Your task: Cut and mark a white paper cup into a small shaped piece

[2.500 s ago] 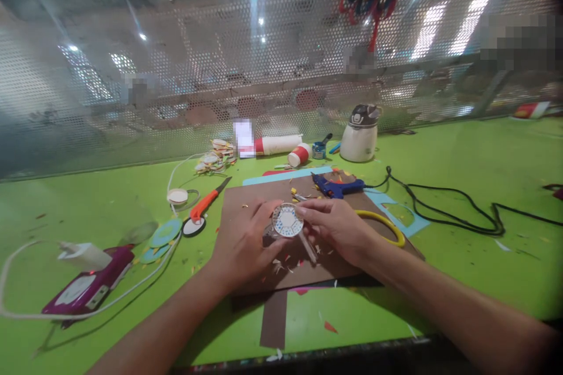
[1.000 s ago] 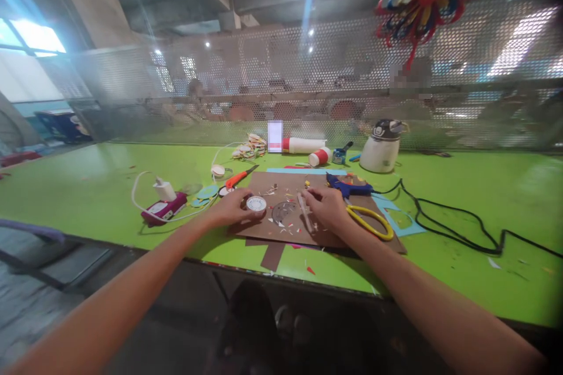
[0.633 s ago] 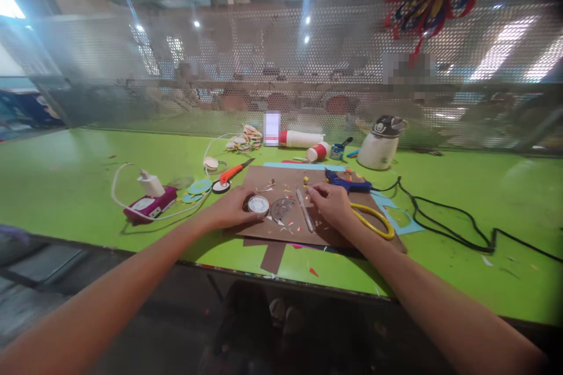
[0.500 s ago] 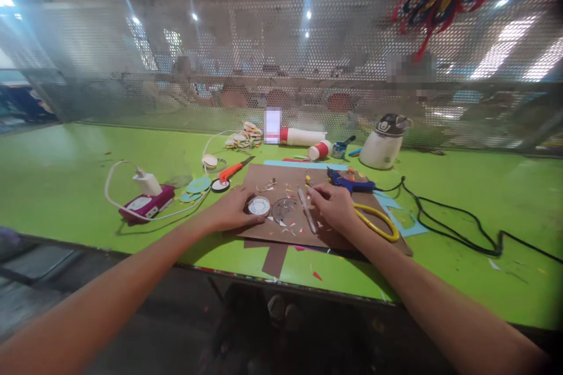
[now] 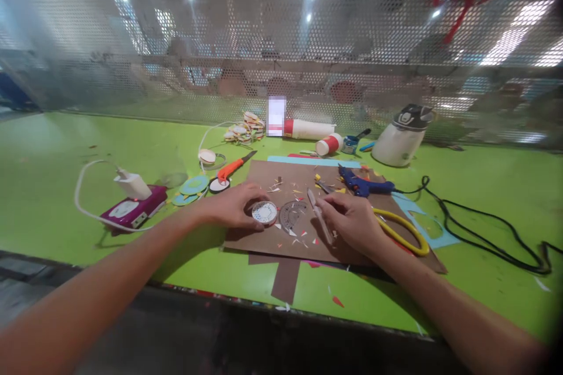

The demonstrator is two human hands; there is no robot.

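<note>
My left hand (image 5: 240, 206) is closed around the edge of a round white disc (image 5: 264, 212) with blue marks on its face. At the right, my right hand (image 5: 354, 220) pinches a pale pen-shaped tool (image 5: 322, 221); its exact kind is unclear. A clear protractor (image 5: 294, 217) lies between the hands on a brown board (image 5: 259, 240) strewn with paper scraps. Yellow-handled scissors (image 5: 422, 240) rest by my right wrist, partly hidden by that hand.
A blue glue gun (image 5: 365, 183) with a black cord lies right of the board. Leftward are an orange utility knife (image 5: 231, 170), green-blue discs (image 5: 193, 186) and a purple power adapter (image 5: 134, 208). Behind stand paper cups (image 5: 329, 145), a phone (image 5: 276, 117) and a white container (image 5: 398, 140).
My right hand's fingers have come onto the pen-shaped tool, which has turned slightly. My left hand keeps its hold on the disc. The camera view has tilted down and shifted.
</note>
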